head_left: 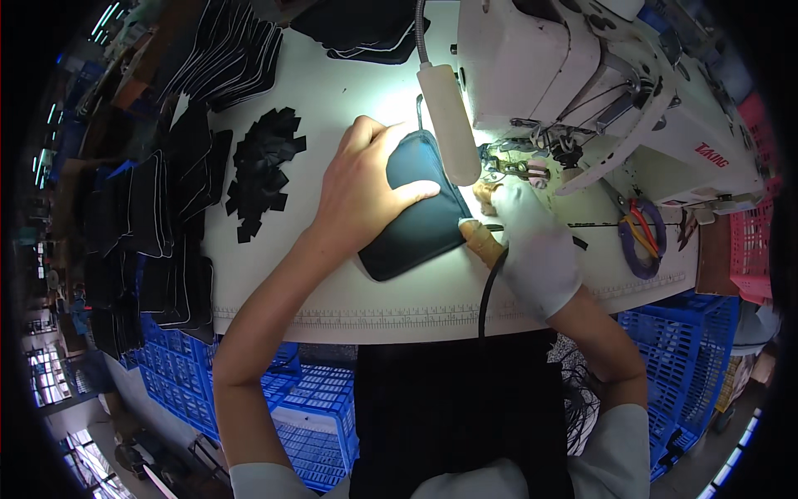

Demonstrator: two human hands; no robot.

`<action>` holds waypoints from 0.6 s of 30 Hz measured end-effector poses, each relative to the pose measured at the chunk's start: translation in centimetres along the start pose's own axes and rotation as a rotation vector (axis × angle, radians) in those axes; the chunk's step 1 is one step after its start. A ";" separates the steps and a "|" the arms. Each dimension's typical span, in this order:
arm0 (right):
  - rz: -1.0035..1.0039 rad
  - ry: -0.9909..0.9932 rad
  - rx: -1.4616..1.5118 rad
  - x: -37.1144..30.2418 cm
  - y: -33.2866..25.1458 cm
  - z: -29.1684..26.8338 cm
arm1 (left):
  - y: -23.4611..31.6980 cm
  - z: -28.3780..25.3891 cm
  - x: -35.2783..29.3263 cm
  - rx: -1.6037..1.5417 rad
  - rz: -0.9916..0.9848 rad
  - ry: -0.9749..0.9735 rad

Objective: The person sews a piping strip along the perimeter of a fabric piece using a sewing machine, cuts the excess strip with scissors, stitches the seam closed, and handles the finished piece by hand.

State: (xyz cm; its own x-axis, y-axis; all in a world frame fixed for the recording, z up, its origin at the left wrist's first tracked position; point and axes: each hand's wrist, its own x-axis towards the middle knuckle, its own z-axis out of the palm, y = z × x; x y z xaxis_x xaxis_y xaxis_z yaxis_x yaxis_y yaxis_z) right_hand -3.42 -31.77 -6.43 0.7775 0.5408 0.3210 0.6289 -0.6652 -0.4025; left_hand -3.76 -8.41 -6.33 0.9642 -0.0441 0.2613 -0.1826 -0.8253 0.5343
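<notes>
A flat black fabric piece with rounded corners, like a pouch panel (pixel 416 237), lies tilted on the white table left of the sewing machine's needle area. My bare left hand (pixel 362 179) holds it from the left, thumb across its top and the other fingers toward its far end. My right hand (pixel 532 241), in a pale glove with tan wraps on its fingertips, is closed at the panel's right edge beside the presser foot (pixel 519 169). A narrow black strip (pixel 489 291) runs from the right hand down over the table's front edge. The fingertips' exact grip is partly hidden.
The white sewing machine (pixel 532 66) fills the back right, with a lamp (pixel 449 125) hanging over the panel. Short black strips (pixel 262 166) and stacks of black panels (pixel 133 208) lie left. Pliers (pixel 642 229) and a tape roll (pixel 636 258) are right; blue crates (pixel 316 391) stand below.
</notes>
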 end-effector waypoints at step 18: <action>0.007 0.005 0.381 0.6 2.4 2.6 | 1.6 0.6 -0.6 -0.335 -0.097 -0.106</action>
State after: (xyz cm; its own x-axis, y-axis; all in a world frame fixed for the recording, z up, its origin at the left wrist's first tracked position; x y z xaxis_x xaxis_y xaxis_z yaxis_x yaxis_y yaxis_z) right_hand -1.44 -31.67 -9.42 0.7824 0.5339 0.3205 0.5775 -0.4293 -0.6944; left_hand -4.51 -10.04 -6.17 0.9915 -0.0476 0.1208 -0.1251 -0.5990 0.7909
